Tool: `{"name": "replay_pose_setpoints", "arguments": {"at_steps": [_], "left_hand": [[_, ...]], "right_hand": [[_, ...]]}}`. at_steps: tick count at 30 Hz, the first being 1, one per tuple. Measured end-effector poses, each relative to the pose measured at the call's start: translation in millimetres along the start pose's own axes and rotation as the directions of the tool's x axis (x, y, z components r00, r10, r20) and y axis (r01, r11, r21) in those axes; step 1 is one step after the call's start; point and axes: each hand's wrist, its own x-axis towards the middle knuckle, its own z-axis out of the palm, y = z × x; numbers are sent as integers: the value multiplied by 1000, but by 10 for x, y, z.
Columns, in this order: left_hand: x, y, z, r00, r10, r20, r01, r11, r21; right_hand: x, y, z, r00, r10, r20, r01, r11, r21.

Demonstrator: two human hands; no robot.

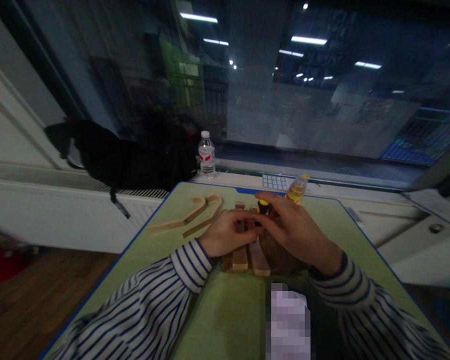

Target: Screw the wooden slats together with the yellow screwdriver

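Observation:
My right hand (pixel 302 230) is closed around the short yellow-and-black handle of a screwdriver (pixel 263 206), which stands roughly upright. Its lower end is hidden by my fingers. My left hand (pixel 225 235) has its thumb and fingers drawn together just below that handle; what they pinch is hidden. Under both hands lie light wooden strips (pixel 240 259), side by side on a dark brown wooden board (pixel 283 255). To the left of my left hand, two hook-ended wooden pieces (pixel 185 220) rest on the green tabletop (pixel 150 280).
Behind the table, a water bottle (pixel 207 157) stands on the sill near a black bag (pixel 135 160). A bottle with a yellow label (pixel 297 190) is beyond my right hand. A pixelated pale patch (pixel 289 320) covers the near side. The table has a blue edge.

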Motion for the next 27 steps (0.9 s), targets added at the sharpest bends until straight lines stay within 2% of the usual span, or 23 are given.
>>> {"name": "replay_pose_setpoints", "arguments": {"at_steps": [8, 15, 27], "left_hand": [[9, -16, 14, 997, -58, -43, 53, 991, -120], [-3, -32, -10, 998, -42, -42, 40, 998, -50], [-8, -16, 3, 1000, -14, 10, 14, 1000, 2]], "right_hand": [[-14, 31, 7, 1000, 6, -4, -6, 1000, -6], [1, -15, -49, 1000, 2, 25, -3, 999, 32], [-10, 12, -22, 999, 37, 19, -36, 999, -17]]}}
